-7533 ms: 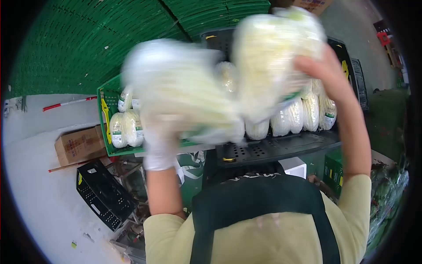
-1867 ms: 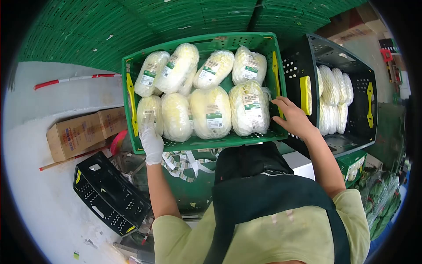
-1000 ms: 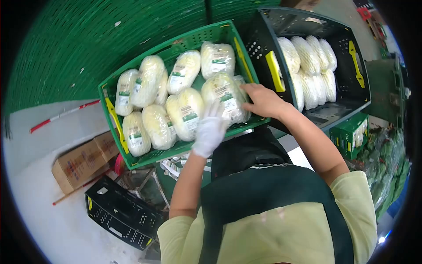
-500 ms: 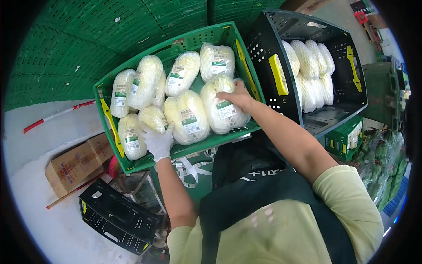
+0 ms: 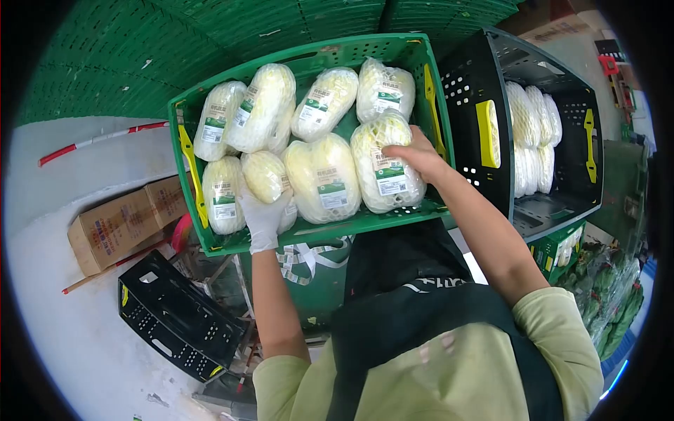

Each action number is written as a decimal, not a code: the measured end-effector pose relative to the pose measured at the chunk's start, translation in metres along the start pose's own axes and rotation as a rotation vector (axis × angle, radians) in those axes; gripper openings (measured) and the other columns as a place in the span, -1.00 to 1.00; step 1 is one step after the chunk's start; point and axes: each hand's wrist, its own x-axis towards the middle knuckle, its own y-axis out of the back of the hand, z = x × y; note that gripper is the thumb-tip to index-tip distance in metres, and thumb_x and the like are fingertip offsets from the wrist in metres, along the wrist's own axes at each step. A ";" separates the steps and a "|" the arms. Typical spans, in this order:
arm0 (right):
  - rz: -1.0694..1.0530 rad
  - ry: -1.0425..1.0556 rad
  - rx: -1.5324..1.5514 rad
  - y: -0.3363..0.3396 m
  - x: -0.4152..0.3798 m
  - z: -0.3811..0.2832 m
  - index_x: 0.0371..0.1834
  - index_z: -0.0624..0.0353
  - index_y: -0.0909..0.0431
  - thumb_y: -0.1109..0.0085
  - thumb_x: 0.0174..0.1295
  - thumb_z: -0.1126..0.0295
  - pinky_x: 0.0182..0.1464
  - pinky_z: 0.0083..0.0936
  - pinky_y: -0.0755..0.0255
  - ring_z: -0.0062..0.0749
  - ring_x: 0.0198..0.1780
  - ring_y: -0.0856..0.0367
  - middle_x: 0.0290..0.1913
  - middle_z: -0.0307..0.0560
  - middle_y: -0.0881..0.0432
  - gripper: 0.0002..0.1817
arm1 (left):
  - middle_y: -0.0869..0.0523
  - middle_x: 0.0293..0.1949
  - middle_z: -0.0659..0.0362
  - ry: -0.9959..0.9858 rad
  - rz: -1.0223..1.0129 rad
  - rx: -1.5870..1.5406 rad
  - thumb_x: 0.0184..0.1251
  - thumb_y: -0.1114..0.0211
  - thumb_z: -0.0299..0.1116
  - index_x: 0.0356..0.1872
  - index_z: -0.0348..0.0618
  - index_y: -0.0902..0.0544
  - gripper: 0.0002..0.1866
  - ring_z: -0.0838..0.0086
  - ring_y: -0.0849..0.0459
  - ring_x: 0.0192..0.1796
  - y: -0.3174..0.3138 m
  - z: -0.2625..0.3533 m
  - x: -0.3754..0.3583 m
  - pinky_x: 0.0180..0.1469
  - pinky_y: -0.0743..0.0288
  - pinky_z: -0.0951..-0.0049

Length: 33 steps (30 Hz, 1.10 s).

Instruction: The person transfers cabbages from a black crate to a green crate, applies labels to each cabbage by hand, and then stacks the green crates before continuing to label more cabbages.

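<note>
A green crate (image 5: 309,234) in front of me holds several wrapped napa cabbages with green-and-white labels, laid in two rows. My left hand (image 5: 263,219), in a white glove, grips the lower part of a small napa cabbage (image 5: 264,175) in the near row. At the near right corner, my right hand (image 5: 421,158) is closed around the side of a larger napa cabbage (image 5: 385,168) in netting and film, thumb across its front. Between these two lies another napa cabbage (image 5: 324,179), untouched.
A black crate (image 5: 554,217) with yellow handles stands at the right, holding netted white cabbages (image 5: 531,119). At the lower left are a cardboard box (image 5: 119,228) and another black crate (image 5: 182,309). Green crate walls (image 5: 175,63) rise behind. A strip of labels (image 5: 305,259) hangs below.
The view has shifted, so the crates appear farther right and slightly higher. Both hands stay on the same cabbages, and the right-hand one has shifted little within the crate.
</note>
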 end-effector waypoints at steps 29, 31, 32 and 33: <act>-0.409 0.077 0.698 0.002 -0.100 -0.053 0.42 0.35 -0.19 -0.45 -0.06 0.20 0.28 -0.16 -0.45 -0.11 0.22 -0.57 0.27 0.13 -0.51 -0.04 | -0.31 0.41 -0.05 0.525 -0.453 -1.218 -0.29 -0.61 -0.40 0.49 -0.23 -0.07 0.20 0.12 -0.38 0.40 0.049 0.050 -0.012 0.32 -0.43 0.12; -0.473 0.140 0.401 -0.037 -0.113 -0.086 0.43 0.27 -0.14 -0.53 -0.07 0.28 0.30 -0.23 -0.39 -0.24 0.25 -0.49 0.26 0.01 -0.46 -0.01 | -0.30 0.41 -0.05 0.477 -0.538 -1.225 -0.27 -0.59 -0.40 0.49 -0.23 -0.08 0.18 0.12 -0.37 0.40 0.050 0.065 -0.028 0.32 -0.42 0.12; -0.545 0.266 0.181 -0.051 -0.115 -0.090 0.44 0.25 -0.09 -0.56 -0.10 0.27 0.31 -0.29 -0.34 -0.22 0.25 -0.46 0.26 0.03 -0.43 0.04 | -0.30 0.41 -0.05 0.447 -0.578 -1.225 -0.26 -0.59 -0.40 0.48 -0.24 -0.08 0.17 0.12 -0.37 0.41 0.049 0.070 -0.033 0.32 -0.42 0.12; -0.503 0.483 -0.183 -0.063 -0.120 -0.098 0.43 0.27 -0.10 -0.55 -0.11 0.28 0.30 -0.33 -0.33 -0.17 0.25 -0.46 0.24 0.08 -0.43 0.04 | -0.30 0.41 -0.05 0.423 -0.621 -1.228 -0.25 -0.58 -0.40 0.48 -0.24 -0.08 0.16 0.12 -0.37 0.41 0.049 0.075 -0.040 0.33 -0.41 0.13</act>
